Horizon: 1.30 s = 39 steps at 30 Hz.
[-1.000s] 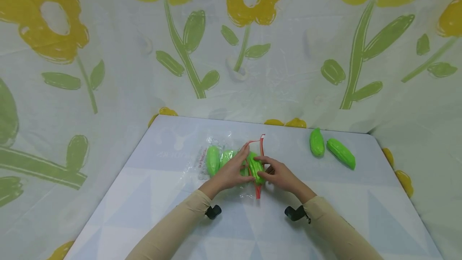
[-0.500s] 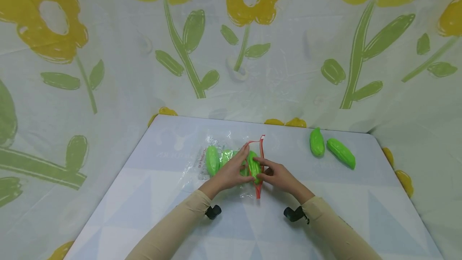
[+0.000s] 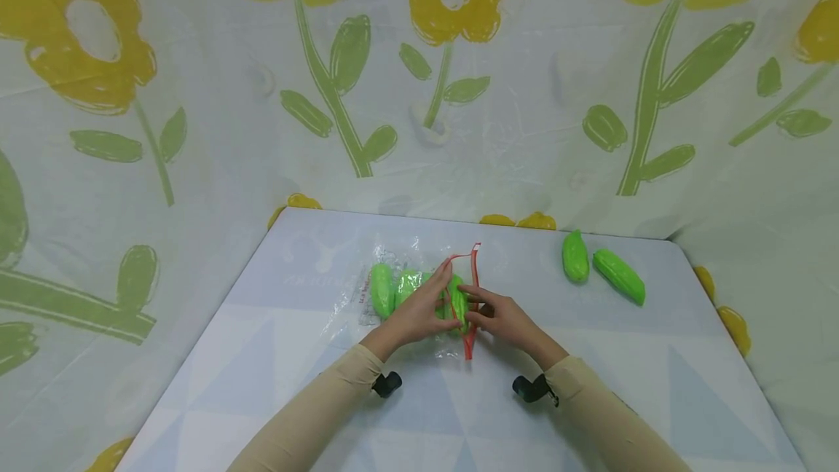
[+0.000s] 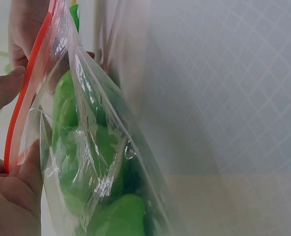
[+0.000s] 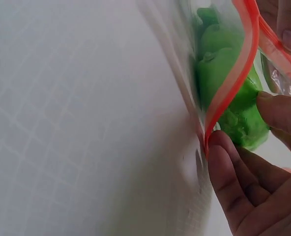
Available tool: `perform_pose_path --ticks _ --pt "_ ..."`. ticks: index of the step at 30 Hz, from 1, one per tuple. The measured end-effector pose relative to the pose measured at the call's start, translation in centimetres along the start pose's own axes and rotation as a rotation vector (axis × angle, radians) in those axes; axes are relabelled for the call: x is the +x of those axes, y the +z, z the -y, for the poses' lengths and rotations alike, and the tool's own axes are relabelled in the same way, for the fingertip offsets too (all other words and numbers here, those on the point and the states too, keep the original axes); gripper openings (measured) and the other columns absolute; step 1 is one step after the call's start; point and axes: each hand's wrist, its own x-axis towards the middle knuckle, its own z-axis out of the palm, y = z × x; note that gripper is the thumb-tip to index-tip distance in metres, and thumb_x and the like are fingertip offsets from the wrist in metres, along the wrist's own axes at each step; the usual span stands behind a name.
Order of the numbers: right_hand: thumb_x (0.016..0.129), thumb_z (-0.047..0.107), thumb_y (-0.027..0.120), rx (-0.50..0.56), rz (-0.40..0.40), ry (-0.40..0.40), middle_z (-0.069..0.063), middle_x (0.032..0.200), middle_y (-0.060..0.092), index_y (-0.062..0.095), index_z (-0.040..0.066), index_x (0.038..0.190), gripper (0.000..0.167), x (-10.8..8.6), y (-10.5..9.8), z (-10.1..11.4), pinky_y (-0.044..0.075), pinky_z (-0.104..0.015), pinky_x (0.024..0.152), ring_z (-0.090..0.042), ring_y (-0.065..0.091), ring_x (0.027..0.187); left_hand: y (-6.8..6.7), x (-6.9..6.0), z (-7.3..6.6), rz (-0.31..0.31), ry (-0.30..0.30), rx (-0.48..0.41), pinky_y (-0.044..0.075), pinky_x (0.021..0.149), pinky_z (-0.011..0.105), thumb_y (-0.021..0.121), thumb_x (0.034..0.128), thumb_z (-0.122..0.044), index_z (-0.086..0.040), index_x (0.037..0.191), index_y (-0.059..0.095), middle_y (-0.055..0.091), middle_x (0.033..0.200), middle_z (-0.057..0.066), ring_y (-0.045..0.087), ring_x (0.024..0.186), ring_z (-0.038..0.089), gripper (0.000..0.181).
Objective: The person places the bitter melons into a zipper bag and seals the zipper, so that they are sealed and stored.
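Observation:
A clear zip bag [image 3: 475,272] with a red zip strip lies on the table, its mouth towards the right. Inside it are several green toy cucumbers [image 3: 382,290]. My left hand [image 3: 413,312] holds the bag's mouth open, the red edge between thumb and fingers. At the mouth, my right hand [image 3: 505,317] pinches another green cucumber [image 3: 459,301] that is mostly within the bag. In the right wrist view, thumb and fingers grip this cucumber's near end [image 5: 244,125] beside the red strip [image 5: 241,64]. The left wrist view shows the bagged cucumbers [image 4: 94,157] through wrinkled plastic.
Two loose green cucumbers [image 3: 575,257] [image 3: 619,277] lie at the table's back right. The white table [image 3: 419,414] has pale blue triangles and ends at a flower-printed curtain [image 3: 524,130] behind and on both sides.
My right hand has moved slightly left, pushing the cucumber deeper into the bag. The bagged cucumbers have shifted a little left. My left hand stays in place.

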Motion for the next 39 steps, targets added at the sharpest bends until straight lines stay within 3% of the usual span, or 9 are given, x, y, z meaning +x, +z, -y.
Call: perform_pose_path --ticks 9,16,28,39 --pt "0.099 0.026 0.069 -0.062 -0.008 0.039 0.0 0.11 0.067 0.053 0.028 0.15 0.054 0.2 0.3 0.1 0.057 -0.032 0.08 -0.015 0.063 0.092 0.0 0.0 0.1 0.0 -0.005 0.005 0.048 0.106 0.034 0.083 0.0873 -0.026 -0.011 0.165 0.007 0.002 0.171 0.003 0.063 0.124 0.029 0.11" --pt "0.099 0.025 0.069 -0.048 -0.025 0.025 0.0 0.112 0.066 0.053 0.026 0.15 0.053 -0.1 0.0 0.2 0.058 -0.033 0.079 -0.015 0.064 0.094 -0.1 -0.1 0.0 0.0 -0.009 0.004 0.051 0.103 0.032 0.083 0.0869 -0.028 -0.015 0.165 0.005 0.002 0.171 0.002 0.063 0.123 0.029 0.111" --pt "0.099 0.019 0.069 -0.047 -0.056 -0.035 -0.003 0.118 0.069 0.056 0.019 0.148 0.051 -0.9 -0.8 -0.6 0.058 -0.03 0.079 -0.016 0.066 0.093 0.0 0.0 0.1 -0.004 -0.006 -0.011 0.051 0.103 0.032 0.085 0.0855 -0.027 -0.01 0.165 0.008 0.004 0.171 0.005 0.062 0.124 0.03 0.112" --pt "0.1 0.019 0.066 -0.062 -0.106 0.028 -0.004 0.124 0.067 0.059 0.024 0.144 0.045 -2.2 -2.3 -1.5 0.056 -0.031 0.08 -0.016 0.064 0.096 0.1 0.0 0.2 -0.008 -0.008 -0.009 0.051 0.104 0.034 0.085 0.0848 -0.028 -0.011 0.165 0.008 0.004 0.171 0.003 0.063 0.123 0.03 0.113"
